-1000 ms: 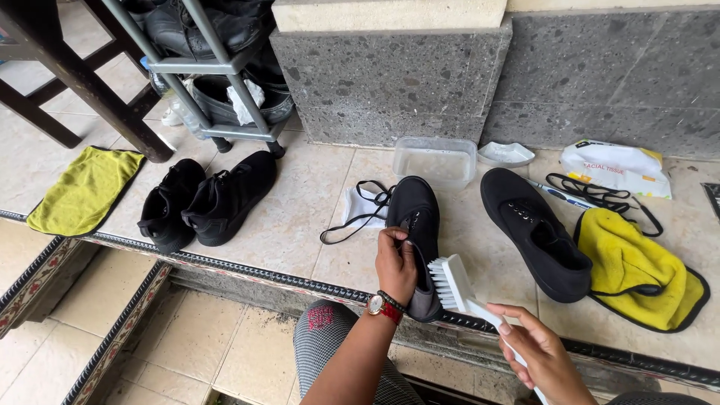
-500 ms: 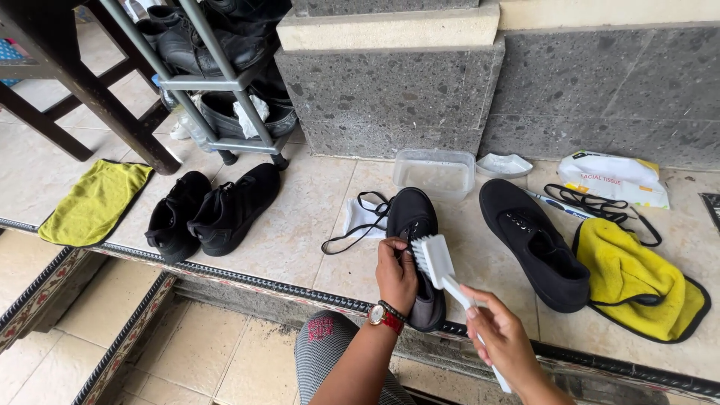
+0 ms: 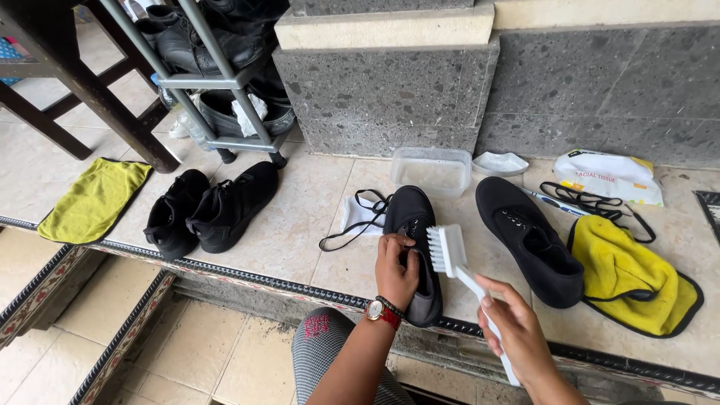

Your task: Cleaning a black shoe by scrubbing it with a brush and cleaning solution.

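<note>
My left hand [image 3: 396, 271] is clamped over the opening of a black lace-up shoe [image 3: 414, 225] lying on the tiled ledge [image 3: 300, 225], fingers curled around its collar, so I can't see the inside or much of the heel. My right hand [image 3: 517, 334] is closed around the handle of a white scrub brush [image 3: 450, 255], its bristles facing the shoe and held just beside it; whether they touch the fabric I cannot tell, and the handle's end is hidden under my palm. A loose black shoelace [image 3: 352, 217] and a white cloth trail out beside the toe. The matching shoe [image 3: 529, 240] lies just to the right, next to a yellow cloth [image 3: 630, 281] with another lace draped over it. Beyond the toe stands a clear plastic tub [image 3: 431, 171]; its contents look cloudy and I can't make them out. Beside it sit a small white dish [image 3: 500, 163] and a soft tissue pack [image 3: 609, 176]. Farther left is a pair of black sneakers [image 3: 210, 210], another yellow cloth [image 3: 94, 199], and a metal shoe rack [image 3: 217, 67] holding dark shoes, cut off at the top edge.
</note>
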